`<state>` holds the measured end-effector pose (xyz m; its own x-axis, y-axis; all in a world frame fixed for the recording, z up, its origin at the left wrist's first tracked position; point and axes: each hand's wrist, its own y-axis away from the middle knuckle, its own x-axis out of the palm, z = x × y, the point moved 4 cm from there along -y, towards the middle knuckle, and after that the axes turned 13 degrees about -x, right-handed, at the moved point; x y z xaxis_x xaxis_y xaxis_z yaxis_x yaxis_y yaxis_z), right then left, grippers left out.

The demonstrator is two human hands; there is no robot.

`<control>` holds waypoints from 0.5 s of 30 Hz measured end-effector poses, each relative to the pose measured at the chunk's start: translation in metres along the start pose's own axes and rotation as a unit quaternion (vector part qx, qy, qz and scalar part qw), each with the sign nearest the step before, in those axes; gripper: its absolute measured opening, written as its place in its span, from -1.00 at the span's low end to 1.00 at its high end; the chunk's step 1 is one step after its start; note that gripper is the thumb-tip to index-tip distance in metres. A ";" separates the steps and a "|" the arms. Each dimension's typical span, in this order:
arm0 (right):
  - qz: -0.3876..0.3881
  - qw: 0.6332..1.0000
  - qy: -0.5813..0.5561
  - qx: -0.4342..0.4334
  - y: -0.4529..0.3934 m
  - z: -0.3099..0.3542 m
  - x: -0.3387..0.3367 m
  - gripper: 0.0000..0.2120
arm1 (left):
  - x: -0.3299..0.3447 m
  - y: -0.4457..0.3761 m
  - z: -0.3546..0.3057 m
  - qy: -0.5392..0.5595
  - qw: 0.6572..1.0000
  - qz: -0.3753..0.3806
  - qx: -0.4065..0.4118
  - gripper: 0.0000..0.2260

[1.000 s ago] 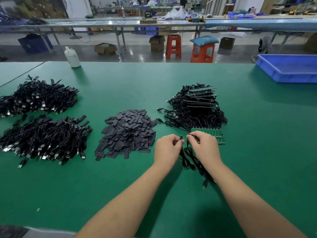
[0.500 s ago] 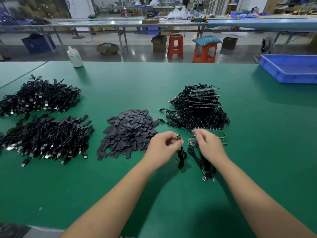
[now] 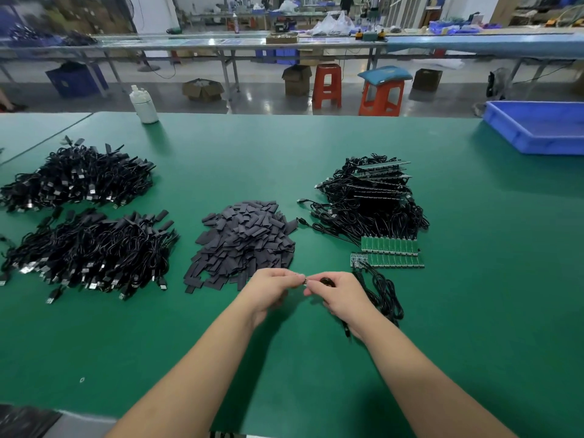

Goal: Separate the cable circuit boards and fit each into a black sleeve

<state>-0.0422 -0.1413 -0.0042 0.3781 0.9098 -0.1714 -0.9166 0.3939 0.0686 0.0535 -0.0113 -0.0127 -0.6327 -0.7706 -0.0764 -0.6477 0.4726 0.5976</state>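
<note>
a green worktop point(image 3: 316, 159) fills most of the frame; at the left lie two heaps of black cables point(image 3: 85, 216), one above the other; a white bottle point(image 3: 143, 104) stands at the upper left edge, and a blue tray point(image 3: 537, 128) sits at the upper right; a pile of black sleeves point(image 3: 243, 241) lies in the centre, just above the left hand point(image 3: 271, 289); right of it a tangle of cables with board strips point(image 3: 373, 197) rests above a joined green row of circuit boards point(image 3: 390, 251); the right hand point(image 3: 338, 295) covers part of a loose black cable point(image 3: 384, 295) trailing to its right; both hands meet at the centre, fingertips pinching a small circuit board point(image 3: 305, 281) between them, too small to make out in detail.
</note>
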 end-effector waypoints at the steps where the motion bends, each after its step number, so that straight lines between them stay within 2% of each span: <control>1: -0.008 1.000 0.023 0.008 -0.001 -0.003 0.001 -0.92 | -0.004 -0.002 0.004 -0.001 1.000 -0.002 -0.002 -0.90; 2: -0.011 0.999 0.038 0.016 -0.002 -0.006 0.002 -0.93 | -0.010 -0.005 0.006 -0.008 1.000 -0.022 0.003 -0.88; 4: -0.008 0.998 0.052 0.034 -0.003 -0.011 0.003 -0.91 | -0.032 -0.013 0.006 -0.109 0.982 -0.150 0.037 -0.83; 6: 0.001 0.998 0.047 0.044 -0.004 -0.016 0.002 -0.92 | -0.055 -0.014 0.006 -0.283 0.904 -0.316 0.058 -0.76; 7: 0.004 0.998 0.038 0.045 -0.004 -0.018 0.001 -0.93 | -0.065 -0.013 0.008 -0.336 0.867 -0.365 0.051 -0.72; 9: 0.007 0.999 0.026 0.045 -0.005 -0.023 -0.002 -0.93 | -0.080 -0.017 0.014 -0.383 0.835 -0.394 0.011 -0.63; 11: 0.010 0.999 0.020 0.045 -0.006 -0.028 -0.004 -0.92 | -0.088 -0.021 0.019 -0.400 0.829 -0.391 -0.027 -0.58; 15: 0.012 0.999 -0.003 0.043 -0.005 -0.037 -0.012 -0.90 | -0.097 -0.027 0.020 -0.357 0.854 -0.376 -0.046 -0.68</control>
<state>-0.0471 -0.1585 -0.0385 0.3579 0.9195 -0.1627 -0.9107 0.3822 0.1566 0.1241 0.0587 -0.0376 -0.1717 -0.3690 -0.9134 -0.9694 -0.1019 0.2233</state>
